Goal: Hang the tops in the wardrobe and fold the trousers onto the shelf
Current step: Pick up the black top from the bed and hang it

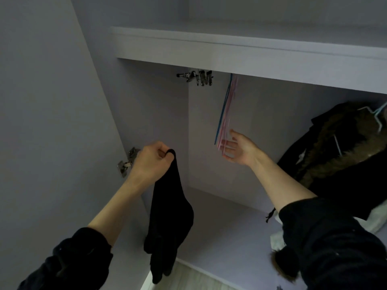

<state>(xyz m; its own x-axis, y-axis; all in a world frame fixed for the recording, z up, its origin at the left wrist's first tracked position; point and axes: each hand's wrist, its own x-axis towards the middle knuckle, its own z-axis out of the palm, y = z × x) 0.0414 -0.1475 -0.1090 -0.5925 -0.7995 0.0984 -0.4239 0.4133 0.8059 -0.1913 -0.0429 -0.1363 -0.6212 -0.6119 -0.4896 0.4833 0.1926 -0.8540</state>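
Observation:
My left hand (151, 162) pinches the top of a black garment (169, 216), which hangs limp in front of the open wardrobe. My right hand (238, 148) reaches inside with its fingers spread, touching the lower ends of several thin blue and pink hangers (225, 114). Those hangers dangle from under the wardrobe's upper shelf (251, 55). Both forearms show below black sleeves.
A dark coat with a brown fur trim (343, 151) hangs on a pale hanger at the right. Metal clips (199, 77) hang at the left end of the rail. The open door (52, 122) with its hinge (127, 162) stands at the left. White cloth (377, 218) lies on the wardrobe floor (226, 233).

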